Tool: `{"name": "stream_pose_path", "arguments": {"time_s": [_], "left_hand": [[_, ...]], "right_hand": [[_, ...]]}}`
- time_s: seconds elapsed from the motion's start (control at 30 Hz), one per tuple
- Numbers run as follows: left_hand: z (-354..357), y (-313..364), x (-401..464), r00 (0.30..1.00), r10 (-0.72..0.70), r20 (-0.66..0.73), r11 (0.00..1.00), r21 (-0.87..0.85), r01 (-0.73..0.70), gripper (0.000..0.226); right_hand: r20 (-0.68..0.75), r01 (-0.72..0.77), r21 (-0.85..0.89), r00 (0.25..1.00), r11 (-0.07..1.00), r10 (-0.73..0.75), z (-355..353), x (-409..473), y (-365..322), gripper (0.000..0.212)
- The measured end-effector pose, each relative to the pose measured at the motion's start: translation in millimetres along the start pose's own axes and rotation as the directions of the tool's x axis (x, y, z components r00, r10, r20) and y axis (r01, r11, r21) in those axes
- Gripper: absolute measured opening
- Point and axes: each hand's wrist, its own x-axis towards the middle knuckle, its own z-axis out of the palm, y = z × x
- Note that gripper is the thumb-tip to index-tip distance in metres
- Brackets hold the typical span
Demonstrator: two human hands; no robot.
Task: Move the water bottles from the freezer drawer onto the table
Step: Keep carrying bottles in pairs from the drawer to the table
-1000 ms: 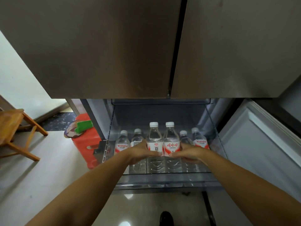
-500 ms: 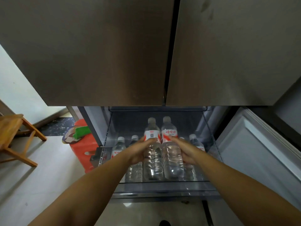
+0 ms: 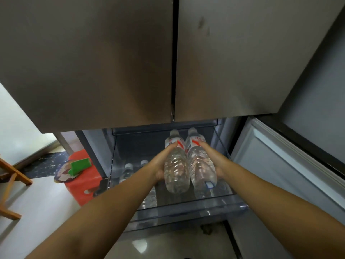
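Two clear water bottles with white caps and red-white labels are held side by side above the open freezer drawer [image 3: 186, 212]. My left hand [image 3: 160, 163] grips the left bottle [image 3: 176, 171] from its left side. My right hand [image 3: 212, 159] grips the right bottle [image 3: 200, 165] from its right side. Both bottles tilt away from me, caps pointing toward the fridge. Other bottles [image 3: 128, 170] still stand in the drawer, partly hidden behind my left forearm. The table is not in view.
Closed fridge doors [image 3: 112, 62] hang just above the bottles. An open white lower door [image 3: 280, 165] stands on the right. A red stool [image 3: 84, 180] carrying a green object [image 3: 80, 165] sits left of the drawer, and a wooden chair [image 3: 9, 180] stands further left.
Both hands have lifted their bottles up out of the drawer and tilted them, caps forward. The view has tipped slightly upward.
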Motion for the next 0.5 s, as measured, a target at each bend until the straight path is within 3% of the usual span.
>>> {"name": "stream_pose_path", "arguments": {"time_s": [0.23, 0.33, 0.43, 0.5], "left_hand": [[27.7, -12.5, -40.5, 0.984, -0.065, 0.166, 0.992, 0.118, 0.045, 0.059], [40.0, -28.7, -54.6, 0.971, -0.094, 0.22, 0.978, 0.202, 0.049, 0.052], [55.4, -50.4, -65.3, 0.97, -0.099, 0.222, 0.944, 0.328, 0.021, 0.056], [66.2, -67.4, -64.5, 0.976, -0.002, 0.217, 0.88, 0.464, -0.102, 0.057]], "right_hand": [[-0.093, 0.136, 0.085, 0.987, 0.987, -0.128, -4.3, -71.7, 19.3, 0.076], [-0.216, 0.186, 0.021, 0.96, 0.982, -0.178, -8.5, -105.3, 37.6, 0.075], [-0.417, 0.303, -0.09, 0.854, 0.949, -0.312, -22.3, -144.1, 62.7, 0.055], [-0.505, 0.322, -0.302, 0.744, 0.897, -0.437, -32.1, -167.5, 79.6, 0.043]]}}
